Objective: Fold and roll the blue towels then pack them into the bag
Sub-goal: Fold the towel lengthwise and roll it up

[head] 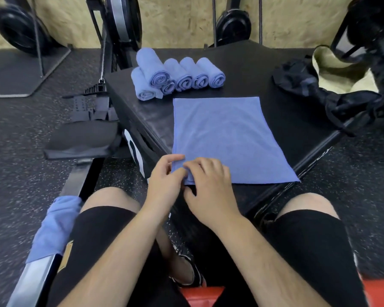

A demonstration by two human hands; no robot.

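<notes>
Both forearms angle inward to the 7 o'clock corner of the towel (pixel 226 134). The left hand (pixel 164 180) pinches that corner; the right hand (pixel 208 191), fingers curled, grips the adjoining edge.

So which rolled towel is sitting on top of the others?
The large roll at the row's left end; it alone rests on other rolls.

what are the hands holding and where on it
The left hand and right hand grip the flat towel at its near left corner.
</notes>
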